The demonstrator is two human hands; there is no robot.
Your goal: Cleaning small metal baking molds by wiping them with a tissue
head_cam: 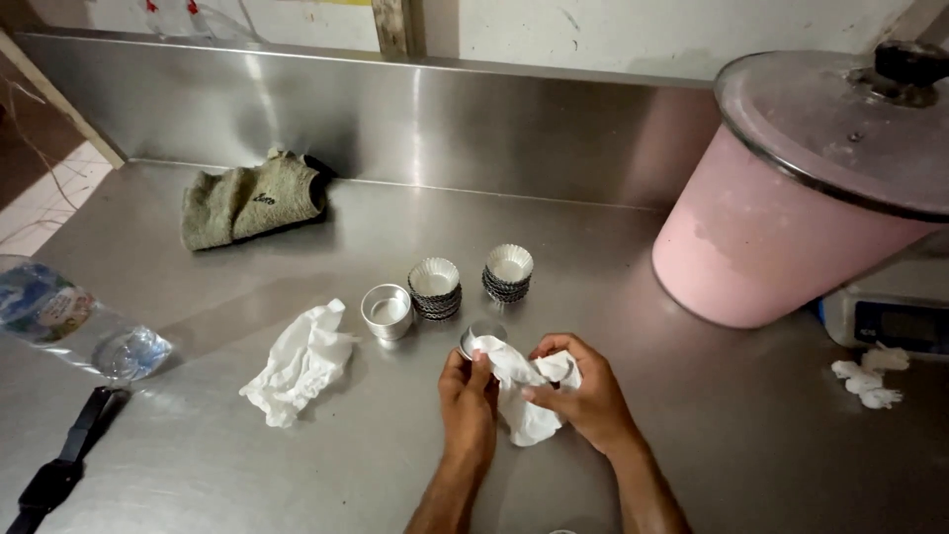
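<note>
From the head camera I see both hands low at the centre of a steel counter. My left hand pinches a small metal cup tipped on its side, while my right hand is curled around a crumpled white tissue pressed against the cup (its rim half hidden). Behind them stand another smooth cup and two stacks of fluted moulds. A second tissue lies left. A pink bucket crowds the right edge; open counter stretches towards me.

Bottle cut off at left edge
</note>
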